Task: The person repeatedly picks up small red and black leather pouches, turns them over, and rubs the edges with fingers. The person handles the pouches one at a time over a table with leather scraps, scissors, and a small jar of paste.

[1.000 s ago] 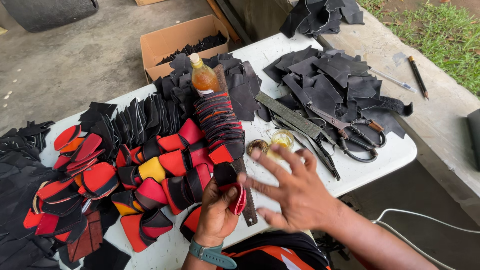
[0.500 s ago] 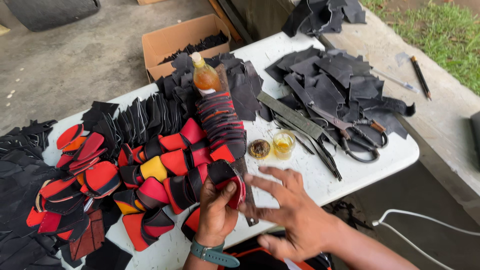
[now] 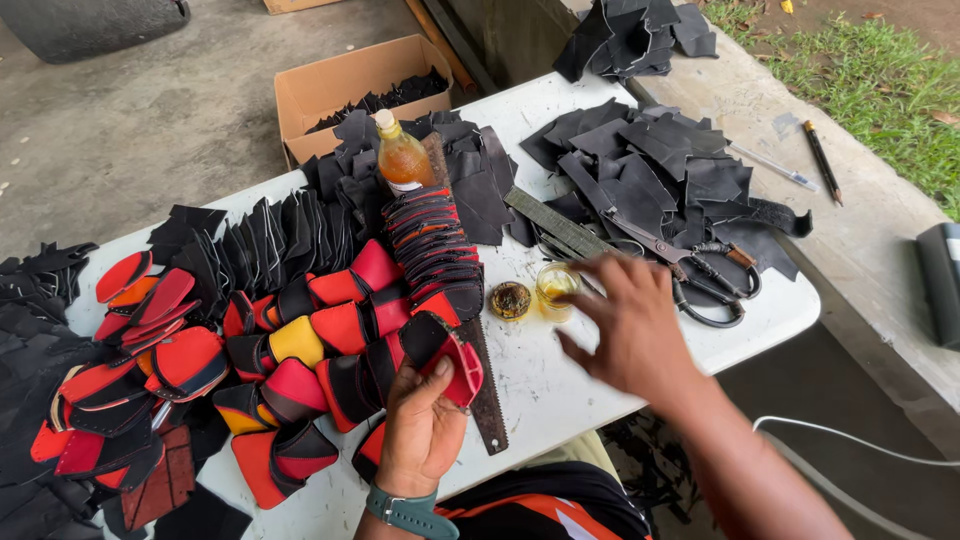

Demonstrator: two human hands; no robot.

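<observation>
My left hand (image 3: 420, 430) grips a red and black shaped piece (image 3: 447, 352) at the near edge of the white table (image 3: 560, 390). My right hand (image 3: 630, 325) hovers with fingers spread just right of a small glass jar of yellowish liquid (image 3: 553, 291); it is blurred and holds nothing. A round dark lid (image 3: 510, 299) lies next to the jar. A long saw blade (image 3: 488, 395) lies on the table beside my left hand.
Rows of red, orange, yellow and black pieces (image 3: 290, 350) cover the left of the table. A bottle of amber liquid (image 3: 400, 155) stands behind them. Black cut scraps (image 3: 660, 170) and large scissors (image 3: 700, 270) lie right. A cardboard box (image 3: 350, 85) sits behind.
My right hand has moved from beside my left hand up and to the right, toward the small jar. My left hand keeps its hold on the red and black piece.
</observation>
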